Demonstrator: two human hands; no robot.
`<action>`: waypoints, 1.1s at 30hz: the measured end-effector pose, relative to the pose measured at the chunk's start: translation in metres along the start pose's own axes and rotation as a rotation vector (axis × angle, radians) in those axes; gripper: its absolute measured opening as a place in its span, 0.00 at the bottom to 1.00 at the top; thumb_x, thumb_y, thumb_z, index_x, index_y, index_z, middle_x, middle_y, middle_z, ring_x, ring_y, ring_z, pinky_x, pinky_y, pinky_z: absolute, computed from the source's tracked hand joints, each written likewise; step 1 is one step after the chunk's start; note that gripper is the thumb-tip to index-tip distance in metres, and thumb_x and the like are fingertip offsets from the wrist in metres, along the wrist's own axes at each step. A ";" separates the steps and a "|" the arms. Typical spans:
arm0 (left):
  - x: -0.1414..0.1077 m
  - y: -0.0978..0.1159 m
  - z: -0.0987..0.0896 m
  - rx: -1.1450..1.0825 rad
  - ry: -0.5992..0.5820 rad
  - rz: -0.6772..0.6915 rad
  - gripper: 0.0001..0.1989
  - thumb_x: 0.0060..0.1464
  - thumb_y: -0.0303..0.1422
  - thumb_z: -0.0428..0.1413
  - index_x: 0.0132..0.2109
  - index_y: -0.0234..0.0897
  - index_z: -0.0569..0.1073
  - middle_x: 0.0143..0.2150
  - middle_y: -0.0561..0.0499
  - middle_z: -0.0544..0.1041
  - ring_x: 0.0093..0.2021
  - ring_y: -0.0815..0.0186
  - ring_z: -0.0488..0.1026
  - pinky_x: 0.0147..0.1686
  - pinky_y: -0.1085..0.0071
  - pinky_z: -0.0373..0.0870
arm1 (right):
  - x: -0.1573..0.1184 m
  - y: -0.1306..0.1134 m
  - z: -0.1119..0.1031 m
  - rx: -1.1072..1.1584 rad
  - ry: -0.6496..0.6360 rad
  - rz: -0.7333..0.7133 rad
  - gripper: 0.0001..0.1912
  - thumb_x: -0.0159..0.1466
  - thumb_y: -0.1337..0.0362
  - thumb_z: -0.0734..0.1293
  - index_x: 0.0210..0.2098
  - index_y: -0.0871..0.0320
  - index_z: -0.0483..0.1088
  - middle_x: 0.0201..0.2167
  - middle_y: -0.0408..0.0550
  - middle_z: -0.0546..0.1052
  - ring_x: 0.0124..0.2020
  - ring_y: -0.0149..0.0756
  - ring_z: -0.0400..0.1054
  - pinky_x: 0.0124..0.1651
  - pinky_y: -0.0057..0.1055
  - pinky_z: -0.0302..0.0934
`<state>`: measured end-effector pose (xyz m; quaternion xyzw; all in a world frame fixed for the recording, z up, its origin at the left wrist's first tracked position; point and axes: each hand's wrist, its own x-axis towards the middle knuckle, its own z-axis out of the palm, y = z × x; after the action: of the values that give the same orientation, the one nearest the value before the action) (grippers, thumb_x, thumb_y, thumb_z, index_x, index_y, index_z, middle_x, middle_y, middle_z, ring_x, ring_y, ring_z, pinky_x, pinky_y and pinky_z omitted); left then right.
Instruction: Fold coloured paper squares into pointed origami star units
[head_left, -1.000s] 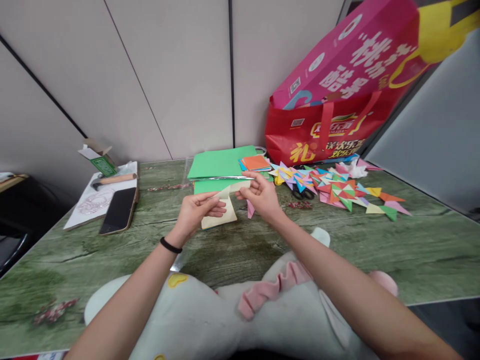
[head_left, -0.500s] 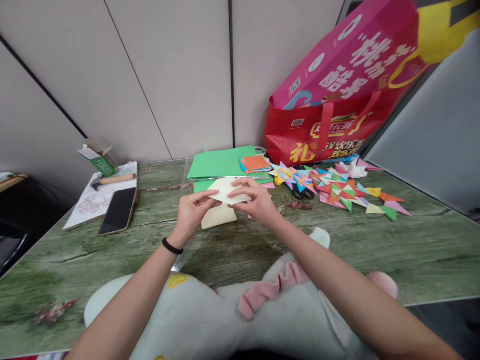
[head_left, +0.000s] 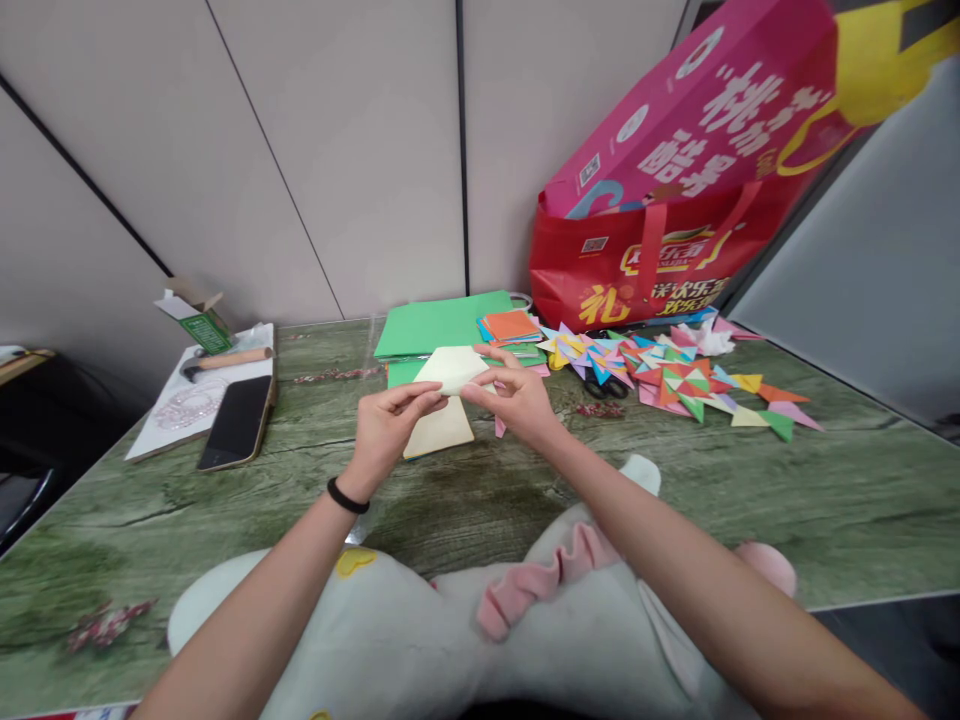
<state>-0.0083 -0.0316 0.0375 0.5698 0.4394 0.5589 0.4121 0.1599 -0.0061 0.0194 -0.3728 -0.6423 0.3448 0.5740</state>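
Observation:
A pale cream sheet of folding paper (head_left: 452,366) is held up above the table between my two hands. My left hand (head_left: 390,425) pinches its lower left edge between thumb and fingers. At the lower right, my right hand (head_left: 521,400) closes on the paper with its thumb in front and fingers behind. The sheet's lower edge looks folded. Below it on the table lies a stack of cream paper (head_left: 439,432). Behind the hands are a green folder (head_left: 442,322) and a small pile of coloured squares with orange on top (head_left: 511,326).
Folded colourful paper pieces (head_left: 686,385) spread to the right, beside black scissors (head_left: 609,388). A red gift bag (head_left: 637,260) stands at the back right. To the left are a phone (head_left: 237,422), a hammer (head_left: 225,362) and a small box (head_left: 201,320). A pale plush toy (head_left: 450,640) lies in front.
The paper has turned, so a wider face and a straight top edge show. My right thumb and fingers have shifted along its lower right edge; my left hand still pinches the left side.

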 end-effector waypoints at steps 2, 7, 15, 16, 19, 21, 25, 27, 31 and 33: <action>-0.001 0.001 0.000 0.009 0.011 0.004 0.09 0.41 0.33 0.62 0.32 0.33 0.77 0.32 0.48 0.80 0.33 0.60 0.77 0.41 0.63 0.74 | 0.000 -0.001 0.001 0.007 0.021 0.037 0.09 0.48 0.58 0.71 0.22 0.57 0.71 0.41 0.49 0.70 0.47 0.39 0.62 0.46 0.39 0.60; -0.001 0.004 0.001 0.047 0.002 -0.005 0.10 0.40 0.34 0.62 0.31 0.32 0.77 0.31 0.47 0.79 0.32 0.59 0.77 0.40 0.64 0.75 | -0.003 -0.002 0.001 0.081 -0.041 0.113 0.15 0.46 0.56 0.71 0.32 0.56 0.71 0.27 0.44 0.71 0.32 0.34 0.66 0.29 0.29 0.63; -0.001 0.005 0.001 -0.106 -0.070 -0.044 0.27 0.40 0.34 0.62 0.49 0.30 0.69 0.29 0.48 0.79 0.32 0.58 0.77 0.39 0.60 0.75 | -0.003 -0.005 0.000 0.069 -0.025 0.130 0.10 0.49 0.58 0.69 0.26 0.58 0.70 0.20 0.42 0.70 0.23 0.29 0.63 0.20 0.24 0.54; 0.000 0.005 0.000 -0.117 -0.076 -0.052 0.29 0.40 0.34 0.63 0.51 0.30 0.67 0.28 0.47 0.79 0.32 0.58 0.77 0.39 0.59 0.75 | -0.003 -0.006 0.000 0.053 -0.025 0.133 0.10 0.49 0.58 0.69 0.26 0.58 0.70 0.19 0.41 0.70 0.21 0.28 0.61 0.19 0.24 0.53; 0.002 0.003 -0.002 -0.142 -0.084 -0.097 0.30 0.40 0.35 0.63 0.51 0.29 0.66 0.30 0.45 0.79 0.32 0.57 0.77 0.40 0.58 0.74 | -0.003 -0.006 -0.001 0.008 -0.022 0.130 0.10 0.49 0.58 0.69 0.26 0.58 0.70 0.16 0.40 0.67 0.16 0.25 0.54 0.16 0.23 0.47; 0.003 0.000 -0.003 -0.158 -0.096 -0.137 0.24 0.40 0.35 0.63 0.44 0.27 0.70 0.32 0.42 0.79 0.33 0.57 0.77 0.41 0.58 0.74 | -0.004 -0.005 -0.001 -0.011 -0.018 0.113 0.10 0.49 0.58 0.69 0.25 0.58 0.70 0.15 0.39 0.65 0.14 0.23 0.50 0.16 0.23 0.44; 0.004 -0.004 -0.004 -0.208 -0.114 -0.158 0.19 0.41 0.32 0.62 0.42 0.28 0.72 0.33 0.43 0.79 0.34 0.58 0.77 0.43 0.59 0.73 | -0.004 -0.005 -0.001 -0.018 -0.031 0.094 0.08 0.50 0.60 0.68 0.25 0.58 0.69 0.16 0.39 0.66 0.14 0.24 0.49 0.17 0.24 0.43; 0.004 -0.004 -0.004 -0.229 -0.112 -0.145 0.19 0.41 0.31 0.62 0.42 0.29 0.72 0.34 0.44 0.80 0.35 0.59 0.77 0.43 0.60 0.73 | -0.004 -0.005 -0.001 -0.026 -0.038 0.101 0.08 0.50 0.60 0.68 0.25 0.59 0.69 0.16 0.39 0.65 0.15 0.24 0.49 0.17 0.24 0.43; 0.004 -0.003 -0.003 -0.234 -0.115 -0.151 0.15 0.42 0.31 0.62 0.38 0.28 0.74 0.33 0.44 0.80 0.35 0.58 0.77 0.44 0.60 0.73 | -0.003 -0.003 -0.001 -0.031 -0.037 0.087 0.08 0.50 0.60 0.68 0.25 0.59 0.69 0.17 0.39 0.66 0.16 0.23 0.48 0.19 0.24 0.43; 0.004 -0.002 -0.003 -0.242 -0.112 -0.161 0.14 0.42 0.31 0.62 0.38 0.27 0.74 0.32 0.44 0.80 0.35 0.58 0.77 0.44 0.59 0.73 | -0.003 -0.002 -0.001 -0.017 -0.042 0.090 0.10 0.50 0.59 0.68 0.26 0.59 0.69 0.18 0.39 0.66 0.16 0.23 0.48 0.19 0.24 0.43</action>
<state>-0.0114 -0.0274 0.0363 0.5094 0.3895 0.5403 0.5449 0.1606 -0.0097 0.0194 -0.3989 -0.6396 0.3727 0.5412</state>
